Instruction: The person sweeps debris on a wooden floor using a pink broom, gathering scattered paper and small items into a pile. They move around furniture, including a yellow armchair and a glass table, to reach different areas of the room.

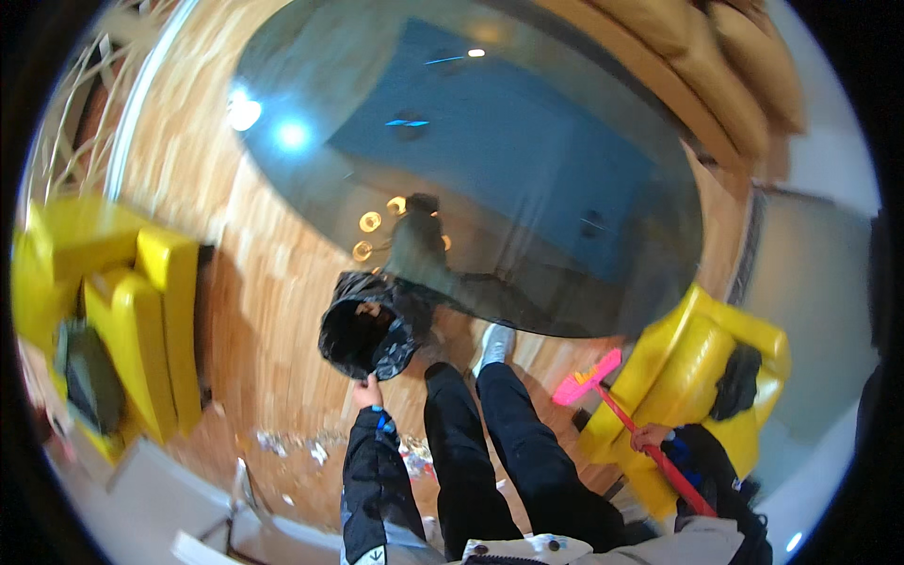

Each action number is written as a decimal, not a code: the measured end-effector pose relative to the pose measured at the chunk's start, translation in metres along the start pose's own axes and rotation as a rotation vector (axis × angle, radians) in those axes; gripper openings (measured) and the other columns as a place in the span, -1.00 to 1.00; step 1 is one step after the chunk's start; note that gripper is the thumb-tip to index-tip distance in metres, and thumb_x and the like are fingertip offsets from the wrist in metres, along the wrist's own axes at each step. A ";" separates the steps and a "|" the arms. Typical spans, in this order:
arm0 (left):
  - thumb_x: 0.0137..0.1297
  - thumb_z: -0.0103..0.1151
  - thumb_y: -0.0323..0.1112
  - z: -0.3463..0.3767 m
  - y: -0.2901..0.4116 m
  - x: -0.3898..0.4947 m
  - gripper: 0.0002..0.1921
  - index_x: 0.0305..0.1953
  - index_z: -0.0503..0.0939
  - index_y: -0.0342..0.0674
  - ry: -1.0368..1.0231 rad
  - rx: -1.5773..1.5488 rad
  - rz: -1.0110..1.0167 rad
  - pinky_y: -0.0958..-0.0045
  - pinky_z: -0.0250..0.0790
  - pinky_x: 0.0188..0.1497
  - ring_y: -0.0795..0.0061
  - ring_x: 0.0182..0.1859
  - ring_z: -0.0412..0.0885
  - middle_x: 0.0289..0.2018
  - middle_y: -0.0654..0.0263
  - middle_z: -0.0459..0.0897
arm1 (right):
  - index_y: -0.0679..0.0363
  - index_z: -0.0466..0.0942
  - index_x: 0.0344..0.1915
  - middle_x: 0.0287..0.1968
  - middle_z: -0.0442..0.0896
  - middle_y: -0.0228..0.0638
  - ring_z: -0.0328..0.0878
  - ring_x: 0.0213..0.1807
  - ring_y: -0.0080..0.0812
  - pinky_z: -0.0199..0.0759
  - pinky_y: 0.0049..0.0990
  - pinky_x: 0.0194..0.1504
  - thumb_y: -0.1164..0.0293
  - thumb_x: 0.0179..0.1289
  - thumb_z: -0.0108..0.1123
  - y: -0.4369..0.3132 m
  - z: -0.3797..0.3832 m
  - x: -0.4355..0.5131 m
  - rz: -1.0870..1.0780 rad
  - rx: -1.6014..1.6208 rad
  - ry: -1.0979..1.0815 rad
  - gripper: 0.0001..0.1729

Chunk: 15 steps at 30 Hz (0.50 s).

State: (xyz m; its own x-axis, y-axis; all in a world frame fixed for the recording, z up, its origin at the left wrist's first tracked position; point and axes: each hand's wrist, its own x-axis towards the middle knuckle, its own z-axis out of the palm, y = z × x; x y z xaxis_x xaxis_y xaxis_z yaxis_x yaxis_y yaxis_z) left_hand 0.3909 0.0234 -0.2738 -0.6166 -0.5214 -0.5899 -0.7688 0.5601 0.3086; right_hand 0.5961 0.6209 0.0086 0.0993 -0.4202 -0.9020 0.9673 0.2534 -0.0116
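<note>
My left hand (pixel 368 393) grips the rim of a trash bin (pixel 406 344) lined with a black plastic bag. The bin is tilted with its mouth towards me, and a little brownish stuff shows inside. On the other side, my right hand (pixel 650 438) is closed around the red handle (pixel 672 474) of a broom. Its pink head (pixel 587 378), with some yellow in it, is beside the right armchair. Small scraps of litter (pixel 417 458) lie on the wooden floor near my feet.
A large oval dark-glass table (pixel 494 176) stands just ahead. Yellow armchairs flank me at left (pixel 166 339) and right (pixel 664 360); dark items rest on both. A brown cushioned sofa (pixel 706 78) is at the far right, and a white-framed edge (pixel 145 99) runs along the far left.
</note>
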 end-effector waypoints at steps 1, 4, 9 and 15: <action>0.03 0.15 0.06 0.004 0.014 -0.007 -0.51 -0.46 0.59 -0.40 -0.027 0.056 0.023 0.14 0.39 -0.31 0.03 -0.40 0.61 -0.53 -0.05 0.61 | 0.22 0.51 -0.42 -0.53 0.48 -0.41 0.43 -0.56 -0.52 0.34 -0.56 -0.52 0.38 0.08 0.07 0.025 0.011 0.005 0.237 0.067 0.146 -0.86; 0.02 0.14 0.02 0.012 -0.006 0.019 -0.51 -0.50 0.57 -0.44 0.018 0.240 0.108 0.17 0.41 -0.26 0.02 -0.40 0.60 -0.54 -0.08 0.60 | 0.23 0.51 -0.44 -0.51 0.50 -0.40 0.45 -0.48 -0.53 0.36 -0.56 -0.43 0.38 0.08 0.08 0.016 0.037 -0.006 -0.044 0.108 0.233 -0.86; 0.02 0.10 0.03 0.050 0.055 -0.041 -0.53 -0.48 0.61 -0.39 -0.153 0.362 0.204 0.13 0.41 -0.19 -0.01 -0.31 0.61 -0.46 -0.11 0.62 | 0.23 0.52 -0.44 -0.50 0.51 -0.41 0.46 -0.47 -0.52 0.38 -0.55 -0.38 0.40 0.10 0.08 0.109 0.082 0.003 -0.338 0.128 0.256 -0.86; 0.06 0.07 -0.04 0.098 0.084 -0.070 -0.57 -0.30 0.60 -0.36 -0.350 0.472 0.380 0.15 0.41 -0.15 -0.02 -0.24 0.60 -0.36 -0.09 0.63 | 0.18 0.52 -0.39 -0.52 0.49 -0.51 0.44 -0.47 -0.62 0.34 -0.60 -0.42 0.37 0.16 0.05 0.121 0.119 0.013 -0.241 0.306 0.376 -0.86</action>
State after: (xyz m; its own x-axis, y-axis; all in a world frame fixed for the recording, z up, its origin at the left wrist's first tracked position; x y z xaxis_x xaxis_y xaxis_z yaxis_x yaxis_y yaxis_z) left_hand 0.3856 0.1702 -0.2799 -0.6761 -0.0404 -0.7357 -0.3060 0.9237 0.2304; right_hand 0.7420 0.5427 0.0467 -0.1696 -0.0803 -0.9822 0.9818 -0.1005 -0.1613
